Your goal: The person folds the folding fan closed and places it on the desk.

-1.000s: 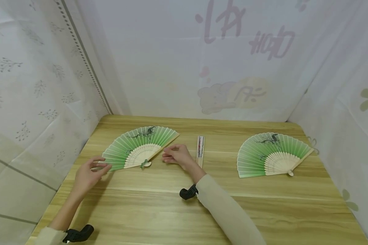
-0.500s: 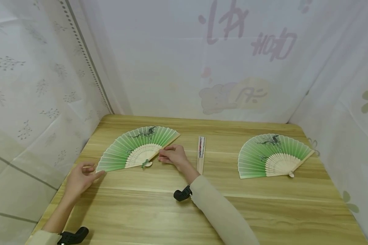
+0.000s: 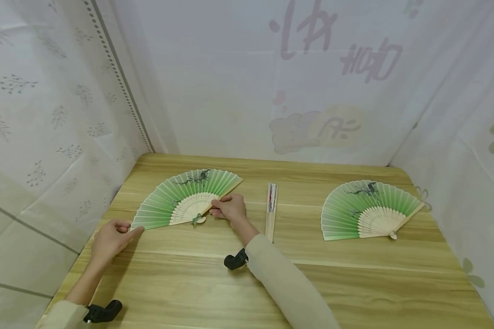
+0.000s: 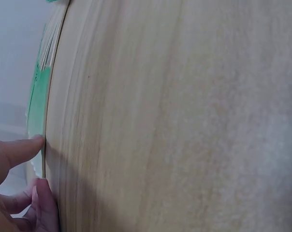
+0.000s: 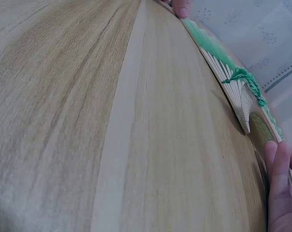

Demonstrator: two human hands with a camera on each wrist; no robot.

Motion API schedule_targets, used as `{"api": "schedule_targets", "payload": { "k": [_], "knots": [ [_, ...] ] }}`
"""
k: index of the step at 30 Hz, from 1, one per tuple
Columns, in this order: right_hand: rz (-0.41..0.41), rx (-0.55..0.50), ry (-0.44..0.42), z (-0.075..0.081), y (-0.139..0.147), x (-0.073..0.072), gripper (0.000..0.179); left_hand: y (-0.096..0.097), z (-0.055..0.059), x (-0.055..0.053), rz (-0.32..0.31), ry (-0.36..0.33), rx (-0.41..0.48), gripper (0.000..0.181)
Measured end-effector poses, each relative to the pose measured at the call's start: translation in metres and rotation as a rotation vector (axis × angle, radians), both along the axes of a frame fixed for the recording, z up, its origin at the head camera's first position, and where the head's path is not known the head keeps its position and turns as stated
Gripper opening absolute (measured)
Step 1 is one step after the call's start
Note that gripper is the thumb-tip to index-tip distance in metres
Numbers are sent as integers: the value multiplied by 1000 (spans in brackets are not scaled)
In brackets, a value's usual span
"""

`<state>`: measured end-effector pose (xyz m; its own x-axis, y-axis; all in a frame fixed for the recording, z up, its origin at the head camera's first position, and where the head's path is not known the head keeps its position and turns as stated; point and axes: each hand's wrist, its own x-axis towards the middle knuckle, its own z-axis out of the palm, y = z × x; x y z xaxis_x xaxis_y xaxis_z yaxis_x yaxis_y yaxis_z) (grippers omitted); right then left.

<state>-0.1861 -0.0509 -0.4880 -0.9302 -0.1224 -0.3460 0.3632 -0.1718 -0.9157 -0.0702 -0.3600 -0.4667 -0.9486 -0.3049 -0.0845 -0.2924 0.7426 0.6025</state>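
A green folding fan (image 3: 160,201) with a dark bird-and-branch print lies spread on the left of the table. At its left end my left hand (image 3: 110,240) pinches the corner; in the left wrist view the thumb (image 4: 25,149) presses on the green leaf and the other fingers are at the rim. My right hand (image 3: 231,209) grips the right outer rib, a little above the pivot, where a green cord (image 5: 242,76) is tied. Part of that rib is hidden behind the fingers.
A closed fan (image 3: 271,212) with a printed edge lies upright in the middle of the wooden table (image 3: 214,292). A second spread green fan (image 3: 370,210) lies at the right. Pale printed curtains (image 3: 214,91) stand behind and at both sides.
My right hand has moved left onto the fan's outer rib. My left hand has shifted down and left to the fan's corner, its thumb closing on it. The fans have stayed put.
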Motion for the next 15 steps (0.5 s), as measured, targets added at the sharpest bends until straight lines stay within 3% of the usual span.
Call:
{"api": "schedule_targets", "payload": {
  "k": [7, 15],
  "knots": [
    [5, 21, -9, 0, -1, -1, 21, -5, -4, -1, -31, 35, -25, 50],
    [40, -16, -16, -2, 2, -3, 16, -8, -2, -1, -101, 12, -29, 49]
  ]
}}
